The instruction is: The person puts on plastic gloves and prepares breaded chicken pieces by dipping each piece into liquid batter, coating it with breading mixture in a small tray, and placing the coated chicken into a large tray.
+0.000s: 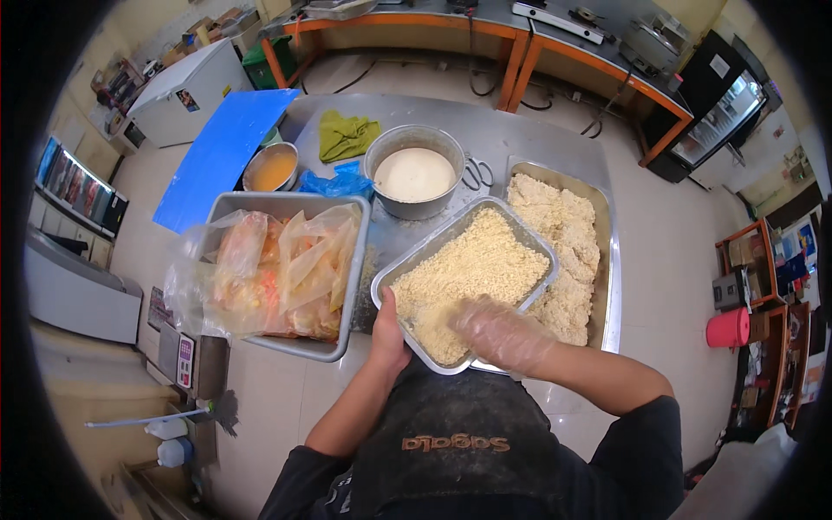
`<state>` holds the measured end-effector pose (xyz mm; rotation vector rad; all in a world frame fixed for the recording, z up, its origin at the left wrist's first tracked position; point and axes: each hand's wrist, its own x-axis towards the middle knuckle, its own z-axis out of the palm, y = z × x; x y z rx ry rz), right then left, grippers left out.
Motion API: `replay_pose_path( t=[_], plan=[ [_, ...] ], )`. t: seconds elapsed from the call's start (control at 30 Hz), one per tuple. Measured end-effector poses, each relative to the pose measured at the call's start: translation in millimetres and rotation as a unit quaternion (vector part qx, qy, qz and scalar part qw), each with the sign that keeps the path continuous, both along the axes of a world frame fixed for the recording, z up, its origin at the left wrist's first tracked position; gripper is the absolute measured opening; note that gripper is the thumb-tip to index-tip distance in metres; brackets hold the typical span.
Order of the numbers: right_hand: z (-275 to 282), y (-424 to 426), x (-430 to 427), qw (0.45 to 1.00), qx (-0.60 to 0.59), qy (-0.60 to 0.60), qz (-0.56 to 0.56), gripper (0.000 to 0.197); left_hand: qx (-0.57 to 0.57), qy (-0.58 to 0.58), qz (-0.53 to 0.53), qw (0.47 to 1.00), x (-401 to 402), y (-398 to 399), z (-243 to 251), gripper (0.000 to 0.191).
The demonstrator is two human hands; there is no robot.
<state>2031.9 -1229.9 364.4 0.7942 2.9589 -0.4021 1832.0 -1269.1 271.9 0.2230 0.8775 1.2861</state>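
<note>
My bare left hand [390,335] grips the near left rim of a metal tray [552,260] of pale yellow crumbs [478,250]. In a clear plastic glove, my right hand [500,331] reaches into the crumbs at the tray's near end; its fingertips are blurred, so whether they hold crumbs is unclear. Under the tray's right side lies a longer metal pan [611,260] with crumb-coated pieces [565,227]. Beyond the crumbs stands a round metal pot [416,207] of pale batter [416,174]. To the left, a grey plastic tub [361,260] contains plastic bags [318,253] with what looks like raw meat.
Scissors [478,174] lie right of the pot. A green cloth [348,135], a blue plastic bag [337,183], a bowl of orange liquid [273,170] and a blue board [224,156] are on the steel table [494,123]. A digital scale [177,357] stands at the left.
</note>
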Motion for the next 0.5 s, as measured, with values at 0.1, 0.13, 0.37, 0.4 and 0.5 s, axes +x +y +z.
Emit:
replay_pose_path(
  t=[0.1, 0.13, 0.37, 0.4, 0.5],
  plan=[
    [14, -1, -4, 0.985, -0.145, 0.034, -0.090, 0.015, -0.009, -0.039, 0.022, 0.999, 2, -3, -2, 0.068],
    [11, 2, 0, 0.965, -0.219, 0.043, -0.139, 0.015, -0.008, -0.039, 0.015, 0.999, 3, -3, -4, 0.068],
    [-18, 40, 48, 0.899, -0.262, 0.272, -0.222, 0.026, 0.062, 0.025, 0.006, 0.998, 24, 14, -5, 0.070],
    [-12, 44, 64, 0.825, -0.369, 0.301, -0.303, 0.028, 0.063, 0.043, 0.021, 0.997, 24, 13, -10, 0.070],
    [-1, 38, 111, 0.726, -0.463, 0.296, -0.413, 0.032, 0.055, 0.066, 0.064, 0.994, 20, 7, -15, 0.067]
  ],
)
